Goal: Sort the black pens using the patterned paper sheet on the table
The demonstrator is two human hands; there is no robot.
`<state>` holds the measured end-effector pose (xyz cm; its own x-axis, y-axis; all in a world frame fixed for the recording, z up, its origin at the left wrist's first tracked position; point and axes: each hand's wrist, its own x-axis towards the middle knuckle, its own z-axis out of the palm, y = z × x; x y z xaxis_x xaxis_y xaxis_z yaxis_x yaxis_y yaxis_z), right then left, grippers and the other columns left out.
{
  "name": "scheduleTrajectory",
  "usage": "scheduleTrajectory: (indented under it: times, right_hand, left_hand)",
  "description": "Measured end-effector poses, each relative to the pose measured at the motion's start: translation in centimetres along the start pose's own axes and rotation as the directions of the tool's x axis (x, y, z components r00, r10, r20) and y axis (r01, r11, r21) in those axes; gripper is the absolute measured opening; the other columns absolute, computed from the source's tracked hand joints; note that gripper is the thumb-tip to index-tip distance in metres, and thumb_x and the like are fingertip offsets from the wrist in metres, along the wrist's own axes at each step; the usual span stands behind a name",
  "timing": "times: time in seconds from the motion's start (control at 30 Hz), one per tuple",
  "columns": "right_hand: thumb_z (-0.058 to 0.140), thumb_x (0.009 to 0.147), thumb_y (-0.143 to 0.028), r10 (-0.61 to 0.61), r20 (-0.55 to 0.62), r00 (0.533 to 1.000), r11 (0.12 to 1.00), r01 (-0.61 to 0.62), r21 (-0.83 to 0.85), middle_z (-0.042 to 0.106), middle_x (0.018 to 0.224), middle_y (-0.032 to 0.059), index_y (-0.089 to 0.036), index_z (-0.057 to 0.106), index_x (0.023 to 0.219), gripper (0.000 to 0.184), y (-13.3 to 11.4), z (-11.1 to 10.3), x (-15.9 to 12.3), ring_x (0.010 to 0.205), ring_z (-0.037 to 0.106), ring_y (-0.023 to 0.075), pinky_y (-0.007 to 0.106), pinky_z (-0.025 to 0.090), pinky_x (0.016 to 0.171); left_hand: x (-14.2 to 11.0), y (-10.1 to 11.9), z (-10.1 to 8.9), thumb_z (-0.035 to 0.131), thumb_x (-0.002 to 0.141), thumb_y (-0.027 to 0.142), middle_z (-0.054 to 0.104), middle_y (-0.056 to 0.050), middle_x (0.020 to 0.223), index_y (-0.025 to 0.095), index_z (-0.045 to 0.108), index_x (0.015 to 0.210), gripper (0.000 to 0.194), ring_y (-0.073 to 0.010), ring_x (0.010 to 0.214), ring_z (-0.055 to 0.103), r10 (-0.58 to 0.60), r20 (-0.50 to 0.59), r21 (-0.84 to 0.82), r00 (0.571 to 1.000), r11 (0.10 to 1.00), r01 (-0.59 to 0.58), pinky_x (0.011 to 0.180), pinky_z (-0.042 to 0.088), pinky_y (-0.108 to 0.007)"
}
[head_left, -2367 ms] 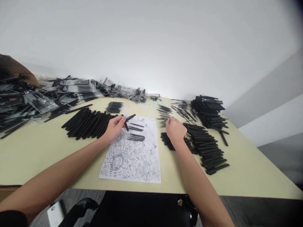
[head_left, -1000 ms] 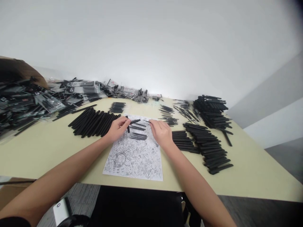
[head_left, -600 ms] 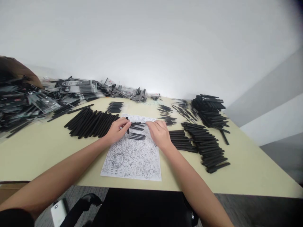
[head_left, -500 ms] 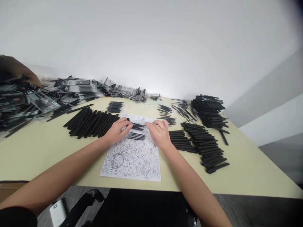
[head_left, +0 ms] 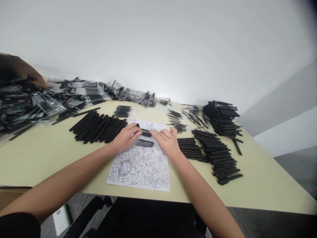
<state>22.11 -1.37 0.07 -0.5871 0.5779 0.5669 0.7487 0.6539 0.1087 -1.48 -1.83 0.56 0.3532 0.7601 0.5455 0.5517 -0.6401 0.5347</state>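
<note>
My left hand (head_left: 126,138) and my right hand (head_left: 165,141) meet over the top of a black-and-white doodle-printed paper sheet (head_left: 138,168). Between them lies a short bundle of black pen-like sticks (head_left: 146,133), gripped by my left fingers and touched at the other end by my right fingertips. Just below it, a few more black sticks (head_left: 144,143) lie on the sheet, apart from both hands. A long fanned row of black sticks (head_left: 99,127) lies close to the left of my left hand.
Stacked black sticks (head_left: 192,149) lie right of the sheet, with a longer row (head_left: 218,157) and a heap (head_left: 220,115) beyond. Bagged sticks in clear packets (head_left: 81,91) are heaped along the cream table's (head_left: 49,165) far left edge.
My right hand has moved left from the stacks onto the sheet, meeting my left hand. The sticks my left hand held crosswise now lie together in one bundle between both hands.
</note>
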Motion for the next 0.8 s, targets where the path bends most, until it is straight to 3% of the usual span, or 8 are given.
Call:
scheduleTrajectory:
  times: [0.1,0.23,0.37,0.47,0.57,0.67,0.8]
  right_hand:
    - [0.039,0.102,-0.023,0.0,-0.049,0.999,1.0,-0.001,-0.01,0.072,0.11,-0.0003,-0.031,0.058,0.128,0.033,-0.4,0.0,0.2,0.095,0.058,0.015,0.038,0.023,0.092]
    - [0.046,0.099,-0.041,0.041,-0.169,0.985,0.996,-0.054,-0.074,0.068,0.121,0.0022,-0.031,0.062,0.123,0.03,-0.9,-0.2,0.4,0.113,0.054,0.0229,0.041,0.021,0.096]
    - [0.052,0.094,-0.045,-0.066,-0.337,0.939,0.991,0.023,-0.131,0.068,0.121,0.0018,-0.03,0.065,0.117,0.03,-1.9,-0.7,0.5,0.115,0.053,0.0244,0.041,0.02,0.1]
    - [0.055,0.093,-0.039,-0.186,-0.437,0.88,0.981,0.192,-0.032,0.069,0.118,0.0018,-0.027,0.064,0.115,0.027,-3.1,-1.2,0.6,0.111,0.056,0.0228,0.039,0.026,0.098]
    - [0.053,0.093,-0.036,-0.229,-0.441,0.868,0.932,0.326,0.159,0.07,0.115,0.002,-0.026,0.062,0.116,0.027,-4.6,-2.1,1.1,0.109,0.058,0.0223,0.038,0.033,0.095]
    - [0.047,0.095,-0.04,-0.133,-0.438,0.889,0.794,0.361,0.49,0.07,0.112,0.0055,-0.023,0.056,0.121,0.033,-6.7,-4.3,1.5,0.109,0.059,0.0232,0.041,0.042,0.093]
    - [0.029,0.099,-0.045,0.055,-0.343,0.938,0.419,0.29,0.86,0.069,0.108,0.0042,-0.027,0.056,0.117,0.037,-10.1,-10.0,1.8,0.102,0.063,0.0211,0.043,0.049,0.093]
  left_hand:
    - [0.1,0.3,0.0,0.045,0.095,0.035,0.057,-0.004,0.082,0.018,0.065,0.088,0.027,-0.015,0.072,0.053,-0.047,-0.02,-0.028,0.999,0.999,0.047,0.074,0.044,-0.027]
    - [0.4,0.4,0.0,0.047,0.092,0.04,0.056,-0.003,0.075,0.018,0.064,0.079,0.031,-0.015,0.07,0.051,-0.152,-0.091,-0.143,0.984,0.98,0.139,0.067,0.042,-0.026]
    - [0.6,-0.4,0.4,0.055,0.088,0.048,0.055,-0.002,0.069,0.017,0.062,0.07,0.037,-0.0143,0.069,0.051,-0.31,-0.174,-0.347,0.935,0.908,0.237,0.065,0.041,-0.026]
    - [0.7,-1.1,0.8,0.061,0.081,0.056,0.055,0.0,0.064,0.016,0.063,0.076,0.041,-0.0115,0.059,0.05,-0.518,-0.128,-0.648,0.846,0.69,0.324,0.057,0.04,-0.024]
    - [0.8,-1.2,0.8,0.069,0.074,0.057,0.06,0.0,0.074,0.017,0.062,0.08,0.042,-0.0094,0.057,0.052,-0.616,-0.044,-0.842,0.787,0.446,0.302,0.052,0.039,-0.022]
    - [0.8,-1.1,0.6,0.071,0.075,0.053,0.061,0.0,0.077,0.017,0.061,0.08,0.038,-0.0085,0.058,0.054,-0.633,-0.035,-0.895,0.774,0.365,0.258,0.052,0.041,-0.021]
    - [0.8,-1.4,0.4,0.066,0.085,0.044,0.063,-0.001,0.081,0.017,0.06,0.081,0.029,-0.0077,0.057,0.053,-0.645,-0.09,-0.912,0.759,0.36,0.198,0.053,0.04,-0.022]
